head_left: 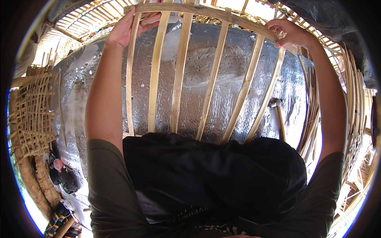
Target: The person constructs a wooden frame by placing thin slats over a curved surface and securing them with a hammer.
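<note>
the person holds a bamboo frame (198,75) in front of the body, with both arms stretched up and forward. the frame has 1 curved top rail (206,12) and about 7 long slats going down from it toward the person's lap, where their lower ends go out of sight behind the dark clothing.

the left hand (129,25) is closed around the left end of the top rail, near the first slat; the fingers (149,18) curl over the wood. the right hand (291,33) is closed on the right end of the same rail, the fingers wrapped over its edge. so both hands are pinching the rail, 1 at each end, and neither is nearer than the other.

the long axis of the rail runs left to right between the 2 hands, and the slats run away from the hands toward the body.

behind the frame lies a silver foil sheet (222,99) on the floor. a hammer (278,111) lies on this sheet, near the right lower slats. on the left is a woven bamboo lattice (31,111), and on the right a bundle of bamboo strips (353,103), well apart from the hands.
</note>
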{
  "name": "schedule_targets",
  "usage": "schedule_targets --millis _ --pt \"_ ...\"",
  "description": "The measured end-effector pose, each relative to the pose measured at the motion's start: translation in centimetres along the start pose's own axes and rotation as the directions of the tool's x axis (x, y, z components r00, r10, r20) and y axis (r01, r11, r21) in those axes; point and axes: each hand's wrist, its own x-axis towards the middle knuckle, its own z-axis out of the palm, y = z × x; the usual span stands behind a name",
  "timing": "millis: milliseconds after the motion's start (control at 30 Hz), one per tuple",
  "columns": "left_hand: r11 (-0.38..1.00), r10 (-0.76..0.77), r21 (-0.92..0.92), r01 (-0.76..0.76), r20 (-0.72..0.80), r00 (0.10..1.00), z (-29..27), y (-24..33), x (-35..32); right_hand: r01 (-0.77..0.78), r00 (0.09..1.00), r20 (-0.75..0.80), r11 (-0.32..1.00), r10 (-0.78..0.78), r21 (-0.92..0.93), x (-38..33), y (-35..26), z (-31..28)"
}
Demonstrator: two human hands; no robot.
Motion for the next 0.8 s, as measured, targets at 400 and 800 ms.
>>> schedule_targets --millis 400,800 --pt "0.995 -0.095 0.036 0.092 0.092 0.991 -2.6 -1.1 -0.5 -0.21 0.978 0.049 0.964 0.204 0.161 0.3 -1.7 2.0" --pt "0.506 0.152 0.862 0.036 -0.129 0.98 -2.8 -2.1 -22.1 -0.135 0.959 -0.27 0.976 0.085 -0.173 -3.3 -3.3 2.7"
